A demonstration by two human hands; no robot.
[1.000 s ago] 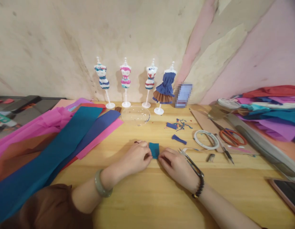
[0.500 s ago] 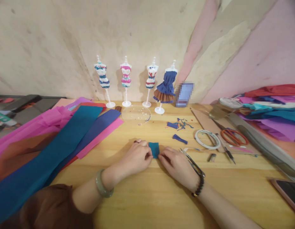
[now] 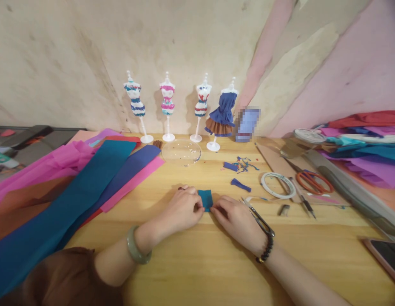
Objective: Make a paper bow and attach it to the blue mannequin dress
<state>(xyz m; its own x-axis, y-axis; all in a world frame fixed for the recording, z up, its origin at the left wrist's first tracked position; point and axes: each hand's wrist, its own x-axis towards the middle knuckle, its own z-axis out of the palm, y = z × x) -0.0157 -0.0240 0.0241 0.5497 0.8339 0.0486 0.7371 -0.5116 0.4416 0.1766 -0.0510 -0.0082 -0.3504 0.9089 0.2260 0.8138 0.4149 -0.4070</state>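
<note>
A small teal paper piece (image 3: 205,199) lies on the wooden table (image 3: 197,263) between my two hands. My left hand (image 3: 183,209) pinches its left edge with closed fingers. My right hand (image 3: 235,217) pinches its right lower edge, fingers also closed. A green bangle sits on my left wrist and a dark bead bracelet on my right. Small metal snips (image 3: 257,216) lie just right of my right hand.
Long crepe paper strips (image 3: 72,191) in teal, blue, pink and brown spread at left. Several small mannequins (image 3: 167,102) stand by the wall, one in a blue dress (image 3: 222,114). A clear dish (image 3: 181,153), tape roll (image 3: 277,185), orange scissors (image 3: 312,182), paper scraps, phone (image 3: 385,257) lie around.
Both hands stay pinched on the teal piece with only slight finger shifts. The view has tilted a little.
</note>
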